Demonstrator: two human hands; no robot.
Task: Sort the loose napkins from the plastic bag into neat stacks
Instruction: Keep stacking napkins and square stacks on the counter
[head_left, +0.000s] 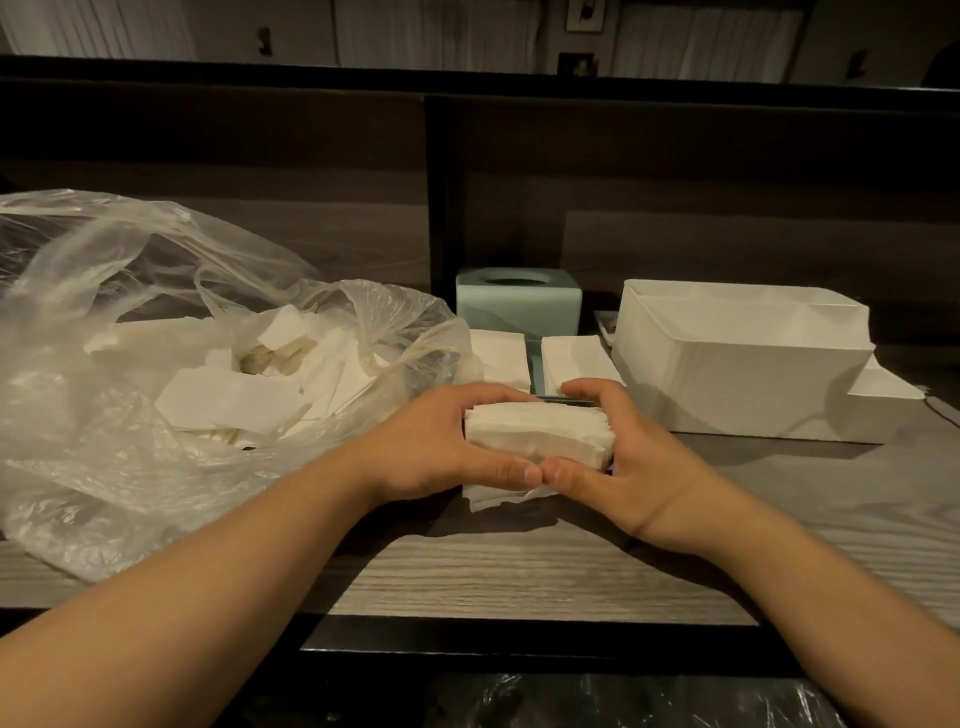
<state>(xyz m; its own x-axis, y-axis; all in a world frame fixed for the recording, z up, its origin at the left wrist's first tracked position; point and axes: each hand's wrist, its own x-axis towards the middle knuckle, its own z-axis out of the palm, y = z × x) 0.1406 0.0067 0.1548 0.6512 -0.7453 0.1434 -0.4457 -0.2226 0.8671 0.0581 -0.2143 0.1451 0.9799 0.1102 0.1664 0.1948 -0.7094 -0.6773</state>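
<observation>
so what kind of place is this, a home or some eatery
Probably an eatery's service counter: a wood-grain counter, a green napkin dispenser, a white bin and a bulk plastic bag of napkins.

**Off-task items on the counter**

A pale green tissue box (518, 301) with an oval top opening stands at 12 o'clock on the grey woodgrain counter (519, 577), against a dark back panel (675, 171). A white plastic bin (748, 358) sits at 2 o'clock.
</observation>
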